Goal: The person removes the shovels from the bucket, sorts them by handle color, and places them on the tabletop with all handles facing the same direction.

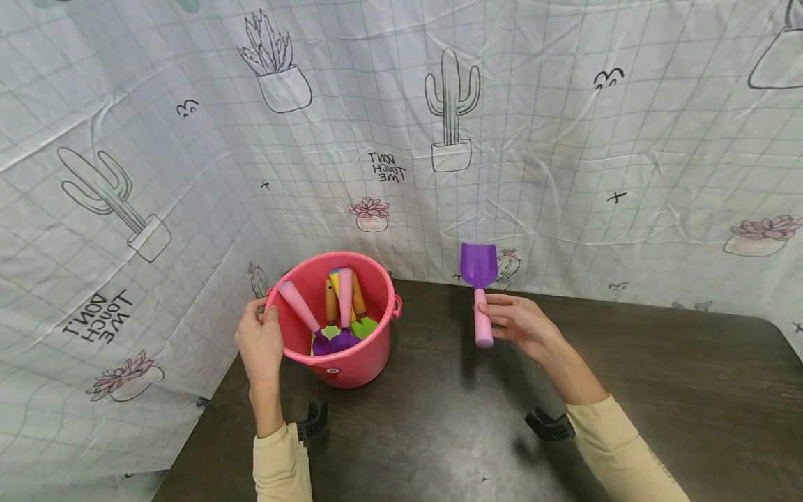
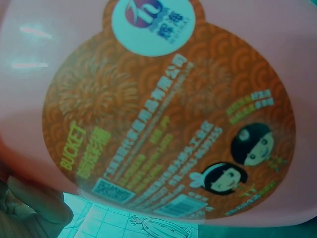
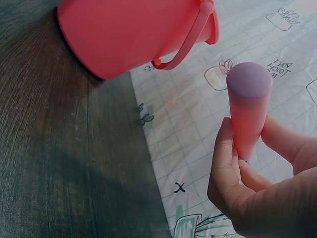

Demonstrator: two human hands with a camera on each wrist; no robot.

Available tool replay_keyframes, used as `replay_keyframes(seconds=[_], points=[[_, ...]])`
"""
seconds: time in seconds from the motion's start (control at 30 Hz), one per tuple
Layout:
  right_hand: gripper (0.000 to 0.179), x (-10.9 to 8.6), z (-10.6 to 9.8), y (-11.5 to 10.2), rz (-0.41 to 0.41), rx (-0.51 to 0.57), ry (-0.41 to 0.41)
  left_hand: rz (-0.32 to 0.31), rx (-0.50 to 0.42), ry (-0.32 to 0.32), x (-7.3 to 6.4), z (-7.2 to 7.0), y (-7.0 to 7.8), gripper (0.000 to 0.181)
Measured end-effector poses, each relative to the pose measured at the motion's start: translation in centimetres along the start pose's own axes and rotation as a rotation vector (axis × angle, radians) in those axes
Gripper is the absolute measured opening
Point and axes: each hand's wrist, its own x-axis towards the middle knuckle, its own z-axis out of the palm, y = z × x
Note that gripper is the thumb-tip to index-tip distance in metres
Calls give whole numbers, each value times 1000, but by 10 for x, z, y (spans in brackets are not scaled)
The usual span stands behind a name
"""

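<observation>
A pink bucket (image 1: 357, 369) stands at the left of the table, its mouth tipped somewhat toward me. My left hand (image 1: 260, 345) grips its left rim, and the left wrist view is filled by the orange label (image 2: 163, 124) on its side. Inside lean several toy garden tools, among them one with a pink handle (image 1: 300, 305) and purple head, and others with wooden handles (image 1: 359, 296). To the right, my right hand (image 1: 521, 324) pinches the pink handle (image 3: 249, 109) of a toy shovel, its purple blade (image 1: 479, 265) pointing up and away above the table.
The dark wooden table (image 1: 433, 432) runs under both arms. Behind and to the left hangs a white curtain (image 1: 533, 174) with a grid and cactus drawings, meeting the table's back edge. Black wrist mounts (image 1: 550, 424) sit on both forearms.
</observation>
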Motion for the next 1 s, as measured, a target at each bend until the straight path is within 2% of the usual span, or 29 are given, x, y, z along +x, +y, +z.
replay_keyframes(seconds=[0.37, 0.73, 1.0], points=[[60, 7, -6, 14, 5, -71, 28, 11, 11, 2, 1, 1, -3, 33], [50, 14, -13, 28, -18, -112, 55, 26, 15, 15, 1, 1, -5, 33], [51, 19, -17, 38, 14, -183, 78, 15, 3, 6, 1, 1, -4, 33]])
